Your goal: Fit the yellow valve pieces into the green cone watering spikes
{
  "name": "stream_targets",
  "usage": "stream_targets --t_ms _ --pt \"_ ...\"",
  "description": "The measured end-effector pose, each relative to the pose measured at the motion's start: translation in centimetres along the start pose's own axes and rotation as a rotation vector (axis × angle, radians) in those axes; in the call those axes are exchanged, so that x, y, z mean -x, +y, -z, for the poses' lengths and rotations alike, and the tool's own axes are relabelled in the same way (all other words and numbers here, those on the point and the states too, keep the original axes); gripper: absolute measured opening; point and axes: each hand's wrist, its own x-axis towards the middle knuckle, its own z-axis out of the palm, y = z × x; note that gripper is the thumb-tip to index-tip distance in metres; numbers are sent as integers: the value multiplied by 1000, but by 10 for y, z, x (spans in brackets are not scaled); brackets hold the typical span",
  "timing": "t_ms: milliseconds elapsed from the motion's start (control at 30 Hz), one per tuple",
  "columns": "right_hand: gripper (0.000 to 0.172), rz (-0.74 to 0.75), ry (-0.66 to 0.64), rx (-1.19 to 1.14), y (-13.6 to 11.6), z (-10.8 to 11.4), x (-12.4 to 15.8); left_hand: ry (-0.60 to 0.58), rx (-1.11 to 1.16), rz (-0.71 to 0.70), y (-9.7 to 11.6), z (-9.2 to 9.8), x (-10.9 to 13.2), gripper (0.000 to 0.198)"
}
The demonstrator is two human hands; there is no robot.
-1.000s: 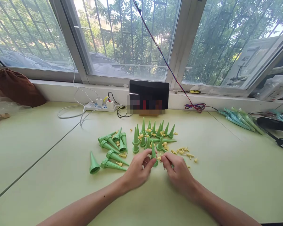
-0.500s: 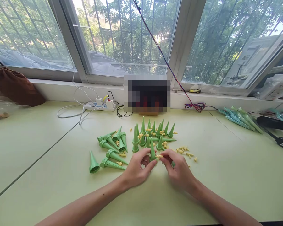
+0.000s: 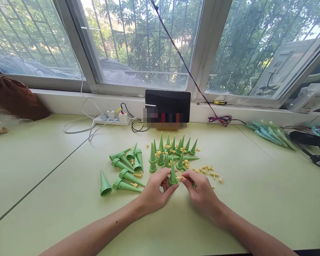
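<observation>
My left hand [image 3: 158, 188] grips a green plastic watering spike [image 3: 172, 173] around its base, tip pointing up. My right hand [image 3: 200, 186] pinches a small yellow valve [image 3: 180, 177] at the spike's right side; whether it is seated in the spike I cannot tell. Just beyond my hands stands a group of upright green spikes [image 3: 161, 142], most with yellow valves at their sides. To the left lie several loose spikes [image 3: 125, 174] on their sides, and one more spike [image 3: 105, 185] rests apart. Loose yellow valves [image 3: 209, 170] are scattered beyond my right hand.
A dark tablet [image 3: 168, 103] stands at the table's back. Left of it is a white power strip [image 3: 113, 120] with cables. A brown pouch [image 3: 18, 97] sits far left. Bagged green and blue items [image 3: 272, 135] and a black device [image 3: 313, 147] lie on the right.
The spike in my left hand has turned a little more upright and dropped slightly. My right hand still pinches the yellow valve beside it, almost unmoved.
</observation>
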Motion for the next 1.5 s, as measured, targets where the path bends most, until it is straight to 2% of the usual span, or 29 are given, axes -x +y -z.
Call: stream_targets --t_ms 200,500,600,733,900,1100,1500 --pt "34 46 -6 44 0 -1 1 -19 -3 -21 0 -1 2 22" --pt "39 50 17 82 3 -3 1 -28 -2 -23 0 -1 2 22" --pt "36 16 53 74 -1 -2 1 -6 -28 -24 1 -2 1 21" --pt "19 -10 59 20 -8 0 -1 15 -42 -23 4 -2 0 22" --pt "17 30 33 32 -8 0 -1 36 -48 -19 4 -3 0 20" --pt "20 75 32 44 -4 0 -1 22 -51 -33 0 -4 2 16" --pt "37 66 0 102 2 -2 1 12 -28 -42 3 -2 2 14"
